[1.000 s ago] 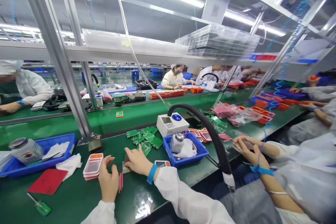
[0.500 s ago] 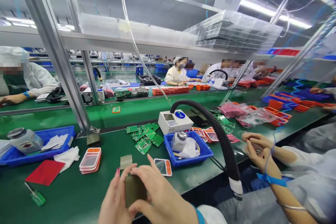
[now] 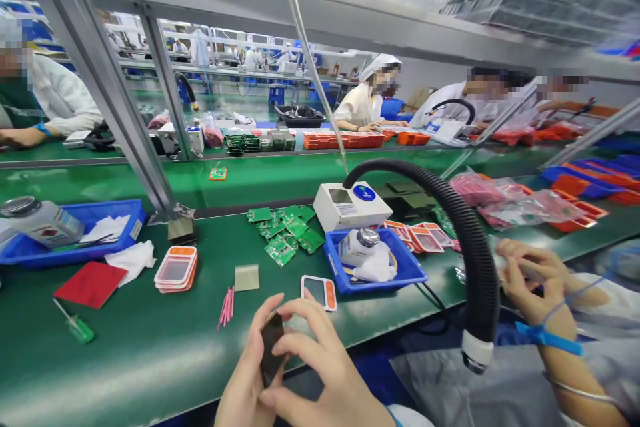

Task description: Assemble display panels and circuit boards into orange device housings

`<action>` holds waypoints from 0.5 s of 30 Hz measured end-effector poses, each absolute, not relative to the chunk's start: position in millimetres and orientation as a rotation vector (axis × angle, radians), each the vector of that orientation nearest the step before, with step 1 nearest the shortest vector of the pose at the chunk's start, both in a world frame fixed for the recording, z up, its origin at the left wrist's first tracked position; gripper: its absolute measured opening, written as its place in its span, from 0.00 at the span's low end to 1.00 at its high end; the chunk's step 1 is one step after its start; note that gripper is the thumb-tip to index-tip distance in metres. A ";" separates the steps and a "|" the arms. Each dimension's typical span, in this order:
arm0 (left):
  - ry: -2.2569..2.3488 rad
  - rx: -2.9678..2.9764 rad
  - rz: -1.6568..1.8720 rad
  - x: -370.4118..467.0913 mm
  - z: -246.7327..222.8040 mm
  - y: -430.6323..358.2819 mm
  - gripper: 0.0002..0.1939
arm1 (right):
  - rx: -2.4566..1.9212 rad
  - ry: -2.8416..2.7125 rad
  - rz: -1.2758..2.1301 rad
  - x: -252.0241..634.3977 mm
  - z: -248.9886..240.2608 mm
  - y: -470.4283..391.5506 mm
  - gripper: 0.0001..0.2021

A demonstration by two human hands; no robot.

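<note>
A small dark rectangular LCD panel (image 3: 271,345) stands tilted between my two hands above the front edge of the bench. My left hand (image 3: 244,373) is closed round its left edge. From the right, my right hand (image 3: 325,363) grips it with fingers bent across its face and thumb near its lower end. Just beyond lies a flat olive-grey panel (image 3: 247,277), beside several thin pink sticks (image 3: 227,307). To the right of those rests an orange-and-white framed cover (image 3: 320,291), partly hidden by my right fingers.
Green circuit boards (image 3: 285,230) lie behind. A blue tray (image 3: 380,280) holds a bottle and white cloth. A black flexible hose (image 3: 465,260) arches down on the right, near a co-worker's hands (image 3: 535,280). At left are stacked frames (image 3: 176,269), a red sheet (image 3: 91,283) and a screwdriver (image 3: 79,329).
The view has tipped down and shifted. The panel has turned in my hands from nearly face-on to more edge-on. My right fingers now bend over its face, and the pink sticks are uncovered.
</note>
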State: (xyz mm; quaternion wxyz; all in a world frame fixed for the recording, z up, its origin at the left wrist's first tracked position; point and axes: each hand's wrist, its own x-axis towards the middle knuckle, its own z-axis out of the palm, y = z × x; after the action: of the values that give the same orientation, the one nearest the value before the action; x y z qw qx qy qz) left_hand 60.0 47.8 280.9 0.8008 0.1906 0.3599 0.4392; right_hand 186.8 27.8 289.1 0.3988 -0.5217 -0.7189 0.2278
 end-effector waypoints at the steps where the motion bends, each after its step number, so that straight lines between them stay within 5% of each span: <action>1: 0.764 0.402 0.949 59.4 279.7 48.7 0.18 | -1.342 -1.829 0.607 185.4 290.0 29.8 0.16; 15: 0.991 0.561 1.113 59.5 269.8 59.4 0.23 | -1.273 -2.069 0.338 183.3 272.7 47.2 0.04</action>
State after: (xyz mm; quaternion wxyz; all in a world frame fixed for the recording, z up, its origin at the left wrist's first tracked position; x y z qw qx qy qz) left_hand 59.5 59.4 269.8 0.6993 0.2519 0.4448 0.4996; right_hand 183.3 47.2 272.7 0.3375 -0.4886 -0.7941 0.1297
